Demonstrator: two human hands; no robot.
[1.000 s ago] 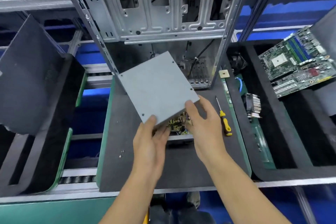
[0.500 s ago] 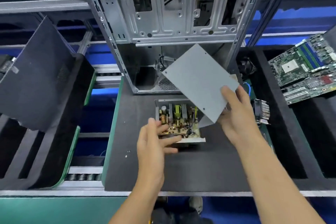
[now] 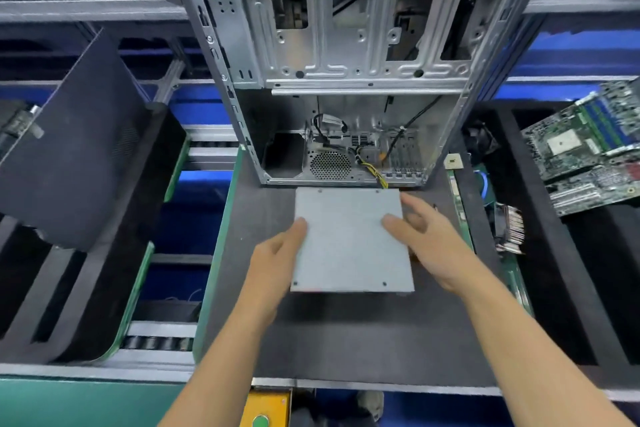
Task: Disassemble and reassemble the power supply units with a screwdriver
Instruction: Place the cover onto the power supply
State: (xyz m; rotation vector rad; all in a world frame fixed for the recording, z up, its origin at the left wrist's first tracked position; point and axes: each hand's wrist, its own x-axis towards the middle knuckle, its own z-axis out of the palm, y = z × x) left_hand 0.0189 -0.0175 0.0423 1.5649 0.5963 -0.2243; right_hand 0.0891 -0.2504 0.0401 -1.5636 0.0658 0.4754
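Between both hands (image 3: pixel 349 253), grey cover (image 3: pixel 349 239).

We find no text, label, brand, number or sign that we can read anywhere in this view. The flat grey sheet-metal power supply cover (image 3: pixel 351 239) carries only small screw holes, with no sticker or print on its visible face. The green printed circuit boards (image 3: pixel 588 156) at the right show dense components and a pale square part, yet any lettering on them is too small and blurred for us to make out. The open silver steel computer case (image 3: pixel 346 55) shows stamped slots and holes only.
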